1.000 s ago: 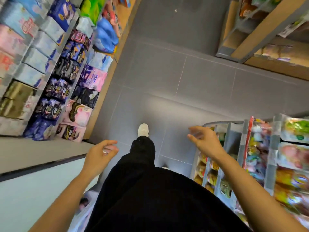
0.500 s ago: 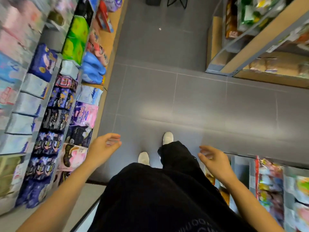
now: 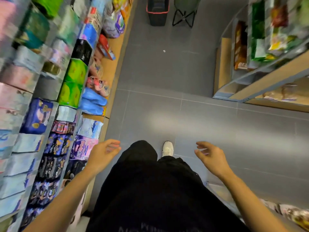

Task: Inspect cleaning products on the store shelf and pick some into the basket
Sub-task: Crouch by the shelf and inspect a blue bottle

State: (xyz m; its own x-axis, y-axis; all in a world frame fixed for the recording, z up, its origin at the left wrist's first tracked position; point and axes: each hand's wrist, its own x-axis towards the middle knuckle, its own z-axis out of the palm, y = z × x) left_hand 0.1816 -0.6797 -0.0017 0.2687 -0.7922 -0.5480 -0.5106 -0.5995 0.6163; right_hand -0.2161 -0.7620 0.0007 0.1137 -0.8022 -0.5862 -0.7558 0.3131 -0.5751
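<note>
Basket [image 3: 157,13] ahead, stool [image 3: 187,3] beside it, shelf [image 3: 112,64] left

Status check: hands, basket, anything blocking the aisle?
Left hand open, empty. Right hand open, empty. Basket on floor ahead, beside stool. Small scrap on floor between.

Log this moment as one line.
place: aisle | left hand: open, empty | right hand: open, empty | basket: on floor ahead | shelf: at left, untouched

Grey tiled floor [image 3: 167,77], black basket [image 3: 157,12], white shoe [image 3: 167,148].
</note>
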